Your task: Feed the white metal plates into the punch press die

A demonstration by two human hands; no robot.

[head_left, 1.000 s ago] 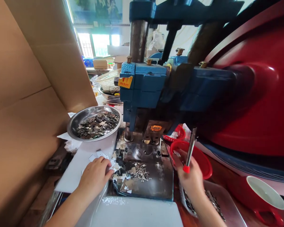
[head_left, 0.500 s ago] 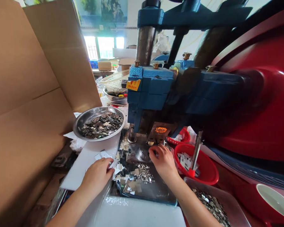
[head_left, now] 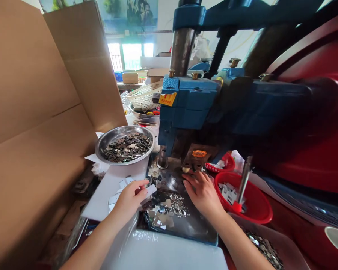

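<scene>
My left hand (head_left: 129, 198) pinches a small pale flat piece (head_left: 150, 190) at the left edge of the press bed (head_left: 186, 221). My right hand (head_left: 202, 193) reaches under the blue press head (head_left: 186, 108), fingertips at the die (head_left: 186, 174); I cannot make out whether they hold anything. Loose small metal bits (head_left: 177, 204) and pale scraps lie on the bed between my hands. A red-handled tool (head_left: 242, 187) stands in a red bowl (head_left: 253, 210) to the right.
A steel bowl of dark flat pieces (head_left: 126, 144) sits at the left on a white surface. A cardboard wall (head_left: 30, 112) closes the left side. A red flywheel guard (head_left: 312, 131) fills the right. A tray of metal parts (head_left: 264, 249) lies at the lower right, a white basket (head_left: 143, 95) behind.
My right hand let go of the red-handled tool, left standing in the red bowl, and moved left to the die. My left hand picked up a pale piece and shifted slightly right.
</scene>
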